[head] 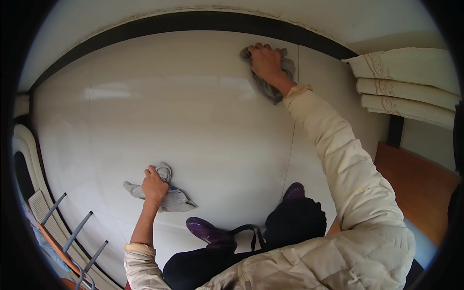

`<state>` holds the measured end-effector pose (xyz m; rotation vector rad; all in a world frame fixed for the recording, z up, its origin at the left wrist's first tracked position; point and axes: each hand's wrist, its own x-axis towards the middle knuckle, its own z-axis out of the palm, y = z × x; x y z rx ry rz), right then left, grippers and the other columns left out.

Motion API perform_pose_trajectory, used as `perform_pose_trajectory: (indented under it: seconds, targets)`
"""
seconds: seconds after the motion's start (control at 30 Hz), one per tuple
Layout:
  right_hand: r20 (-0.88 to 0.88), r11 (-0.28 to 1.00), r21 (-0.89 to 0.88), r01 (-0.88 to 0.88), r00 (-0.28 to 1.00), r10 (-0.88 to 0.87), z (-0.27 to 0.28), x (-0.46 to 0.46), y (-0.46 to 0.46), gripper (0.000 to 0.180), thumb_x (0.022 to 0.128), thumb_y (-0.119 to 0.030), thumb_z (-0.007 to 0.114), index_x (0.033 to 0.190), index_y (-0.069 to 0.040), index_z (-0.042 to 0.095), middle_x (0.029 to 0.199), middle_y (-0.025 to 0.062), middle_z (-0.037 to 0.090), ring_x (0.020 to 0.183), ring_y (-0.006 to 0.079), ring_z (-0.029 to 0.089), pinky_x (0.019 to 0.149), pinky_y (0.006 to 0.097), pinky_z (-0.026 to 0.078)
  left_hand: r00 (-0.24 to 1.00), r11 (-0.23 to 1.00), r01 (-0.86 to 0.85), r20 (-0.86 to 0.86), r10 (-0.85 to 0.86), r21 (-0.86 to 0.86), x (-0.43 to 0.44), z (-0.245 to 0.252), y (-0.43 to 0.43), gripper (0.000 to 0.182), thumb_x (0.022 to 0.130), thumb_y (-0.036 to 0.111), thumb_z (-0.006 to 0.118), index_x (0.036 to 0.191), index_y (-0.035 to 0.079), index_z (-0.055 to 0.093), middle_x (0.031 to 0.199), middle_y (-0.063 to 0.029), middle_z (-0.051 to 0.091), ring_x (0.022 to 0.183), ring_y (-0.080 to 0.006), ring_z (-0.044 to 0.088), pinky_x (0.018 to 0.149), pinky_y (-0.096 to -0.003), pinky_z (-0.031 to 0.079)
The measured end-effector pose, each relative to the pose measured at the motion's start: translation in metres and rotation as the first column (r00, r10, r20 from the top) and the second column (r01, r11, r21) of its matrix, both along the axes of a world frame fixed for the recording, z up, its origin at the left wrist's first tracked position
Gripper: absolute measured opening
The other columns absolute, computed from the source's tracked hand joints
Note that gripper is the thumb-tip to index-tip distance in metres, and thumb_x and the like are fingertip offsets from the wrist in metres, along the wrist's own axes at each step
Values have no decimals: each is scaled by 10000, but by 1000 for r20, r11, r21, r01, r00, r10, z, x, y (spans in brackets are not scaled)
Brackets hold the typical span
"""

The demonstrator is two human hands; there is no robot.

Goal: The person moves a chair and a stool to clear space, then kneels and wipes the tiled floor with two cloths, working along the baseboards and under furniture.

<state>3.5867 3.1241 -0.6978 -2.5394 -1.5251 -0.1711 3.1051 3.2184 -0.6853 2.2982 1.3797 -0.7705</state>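
My right hand (pixel 267 64) grips a crumpled grey cloth (pixel 270 90) and presses it on the glossy white tiled floor (pixel 188 119), close to the dark skirting at the far wall. Nearer to my body, my left hand (pixel 154 185) holds a lighter grey cloth (pixel 177 202) bunched under the fingers. Part of that cloth spreads on the floor, and a small blue patch shows on it. Below my hands are my purple shoes (pixel 206 230).
Dark skirting (pixel 203 21) edges the floor. Folded cream fabric (pixel 406 85) with brown trim hangs at the right, above a brown wooden surface (pixel 413 181). At the lower left, a stool or chair with grey metal legs (pixel 78 232) lies tipped over.
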Motion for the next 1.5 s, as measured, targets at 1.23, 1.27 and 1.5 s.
perform_pose_trajectory:
  seconds: [1.23, 1.27, 1.5]
  targets:
    - [100, 996, -54, -73, 992, 79, -22, 18, 11, 150, 781, -30, 615, 881, -42, 726, 898, 140, 703, 835, 337, 690, 694, 469, 552, 993, 994, -27, 121, 14, 106, -6, -4, -19, 431, 702, -9, 631, 1068, 3, 405, 1089, -199, 506, 956, -420, 584, 761, -523, 533]
    - [85, 997, -35, -73, 993, 76, -18, 17, 19, 126, 785, -98, 625, 858, -54, 717, 854, 157, 682, 806, 352, 668, 665, 512, 508, 993, 993, -24, 118, 11, 112, -7, -4, -19, 432, 702, -7, 634, 1069, 4, 405, 1091, -199, 505, 957, -419, 583, 764, -525, 533]
    - [-13, 985, 101, -141, 990, 143, -36, -133, 99, 203, 880, -281, 605, 993, -145, 704, 1183, 117, 583, 1143, 325, 515, 901, 679, 373, 995, 993, -19, 102, 6, 120, -4, -1, -21, 469, 701, -9, 623, 1116, -4, 404, 1144, -225, 496, 992, -451, 576, 830, -521, 519]
